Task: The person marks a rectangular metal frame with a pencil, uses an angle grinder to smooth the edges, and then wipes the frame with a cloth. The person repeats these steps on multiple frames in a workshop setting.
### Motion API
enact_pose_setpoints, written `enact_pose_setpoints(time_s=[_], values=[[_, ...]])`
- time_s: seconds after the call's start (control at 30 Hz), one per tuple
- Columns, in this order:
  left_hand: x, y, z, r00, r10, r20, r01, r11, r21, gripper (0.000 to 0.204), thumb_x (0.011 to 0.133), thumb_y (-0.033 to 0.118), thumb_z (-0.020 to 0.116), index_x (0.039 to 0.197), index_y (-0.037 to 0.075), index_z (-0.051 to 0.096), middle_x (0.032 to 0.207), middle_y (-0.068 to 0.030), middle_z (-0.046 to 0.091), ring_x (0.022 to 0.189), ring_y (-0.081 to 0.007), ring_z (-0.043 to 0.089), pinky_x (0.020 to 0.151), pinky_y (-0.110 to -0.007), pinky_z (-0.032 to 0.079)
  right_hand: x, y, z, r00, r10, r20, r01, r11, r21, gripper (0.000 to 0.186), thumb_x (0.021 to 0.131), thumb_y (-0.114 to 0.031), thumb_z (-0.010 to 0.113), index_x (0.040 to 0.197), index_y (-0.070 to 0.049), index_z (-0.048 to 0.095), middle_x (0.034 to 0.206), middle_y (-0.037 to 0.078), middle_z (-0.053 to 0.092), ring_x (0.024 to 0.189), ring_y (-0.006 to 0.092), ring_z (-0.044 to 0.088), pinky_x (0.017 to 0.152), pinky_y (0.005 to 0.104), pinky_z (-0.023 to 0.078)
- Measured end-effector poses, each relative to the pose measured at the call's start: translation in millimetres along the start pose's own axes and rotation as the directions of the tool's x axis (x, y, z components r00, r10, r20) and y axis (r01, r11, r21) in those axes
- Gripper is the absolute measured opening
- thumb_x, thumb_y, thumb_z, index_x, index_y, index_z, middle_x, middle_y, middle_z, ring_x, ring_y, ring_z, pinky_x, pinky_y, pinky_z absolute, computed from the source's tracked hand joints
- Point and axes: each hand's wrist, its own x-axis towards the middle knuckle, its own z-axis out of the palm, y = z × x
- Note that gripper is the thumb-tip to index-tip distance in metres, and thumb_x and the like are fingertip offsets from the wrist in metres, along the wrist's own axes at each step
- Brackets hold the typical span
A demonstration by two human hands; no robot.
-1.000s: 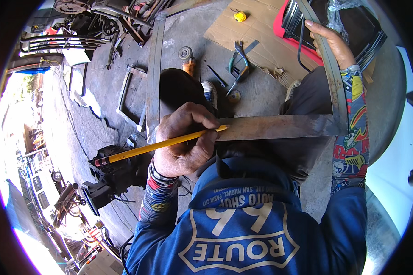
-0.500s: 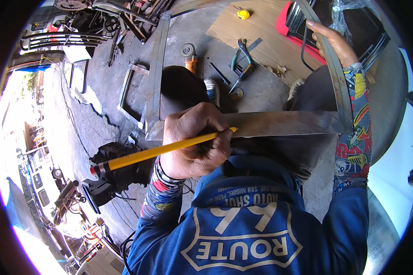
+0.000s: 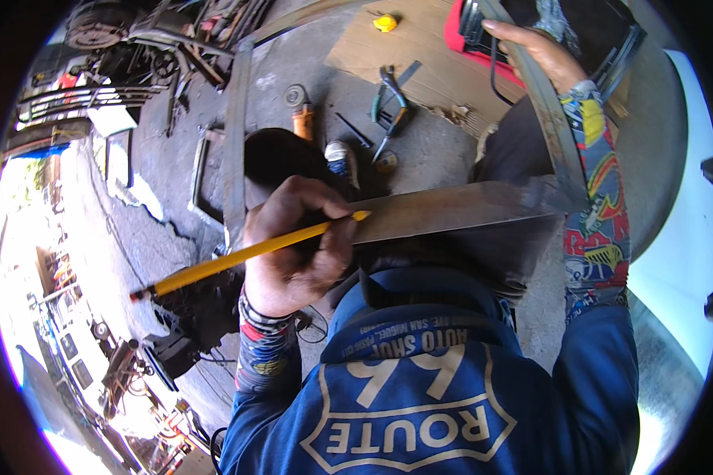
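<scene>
My left hand grips a yellow pencil, fingers closed round it. Its pointed end lies at the wide flat metal bar that forms the near side of a rectangular metal frame. Whether the tip touches the metal I cannot tell. The hand covers the left part of that bar. My right hand is closed on the frame's right side bar, high up near its far end, with the thumb laid over the metal. The frame rests across my knees, its left bar running away from me.
On the concrete floor beyond lie an orange angle grinder, pliers, a black pen-like rod and cardboard with a yellow tape measure. A smaller metal frame and a scrap-metal pile are to the left.
The view has shifted, so most things sit further left. My left hand with the pencil has moved slightly left along the near bar. My right hand keeps its grip on the frame.
</scene>
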Motion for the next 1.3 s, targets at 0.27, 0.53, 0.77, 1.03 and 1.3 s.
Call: enact_pose_setpoints(time_s=[0.27,0.53,0.77,1.03,1.3], values=[[-22.3,-6.8,11.8,0.904,0.393,-0.169,-0.373,0.917,0.139,0.010,0.083,0.001,0.070,0.087,0.001,0.060,0.075,-0.0156,0.067,0.064,-0.0201,0.068,0.059,-0.027,0.052,-7.1,-2.1,5.3,0.992,-0.121,0.046,0.127,0.977,-0.169,0.059,0.076,-0.055,0.080,0.106,-0.004,0.075,0.089,0.010,0.069,0.077,0.0131,0.064,0.074,0.0303,0.050],[-24.5,-5.9,11.4,0.799,0.593,-0.101,-0.557,0.793,0.245,0.013,0.072,-0.005,0.070,0.080,0.001,0.061,0.065,-0.0108,0.062,0.051,-0.0184,0.059,0.049,-0.028,0.047,41.8,22.5,-17.1,0.919,-0.081,0.386,0.162,0.970,-0.183,0.040,0.084,-0.044,0.072,0.098,-0.007,0.075,0.084,0.002,0.067,0.074,0.0129,0.058,0.072,0.0316,0.047],[-31.7,-12.1,13.6,0.800,0.588,-0.118,-0.524,0.782,0.338,0.013,0.074,-0.002,0.069,0.083,0.005,0.062,0.072,-0.0093,0.062,0.059,-0.0215,0.064,0.054,-0.029,0.053,30.8,9.7,-0.1,0.975,0.182,0.124,-0.139,0.945,-0.297,0.033,0.085,-0.036,0.073,0.084,-0.003,0.066,0.061,0.000,0.054,0.049,0.0117,0.050,0.045,0.0308,0.036],[-31.0,-12.6,4.7,0.792,0.600,-0.113,-0.522,0.761,0.385,0.013,0.076,0.000,0.070,0.085,0.006,0.063,0.074,-0.0093,0.063,0.061,-0.0203,0.066,0.056,-0.028,0.054,25.7,14.2,5.3,0.960,0.190,0.203,-0.145,0.965,-0.220,0.028,0.078,-0.029,0.072,0.075,-0.004,0.059,0.057,0.003,0.051,0.043,0.0138,0.049,0.040,0.0310,0.036],[-24.2,-5.5,1.1,0.784,0.606,-0.132,-0.509,0.750,0.423,0.013,0.079,-0.001,0.072,0.085,0.005,0.063,0.075,-0.0089,0.063,0.062,-0.0194,0.067,0.055,-0.027,0.054,36.2,23.2,1.2,0.927,0.321,0.192,-0.244,0.908,-0.341,0.033,0.075,-0.035,0.072,0.073,-0.005,0.058,0.059,0.005,0.053,0.045,0.0166,0.053,0.042,0.0310,0.043]])
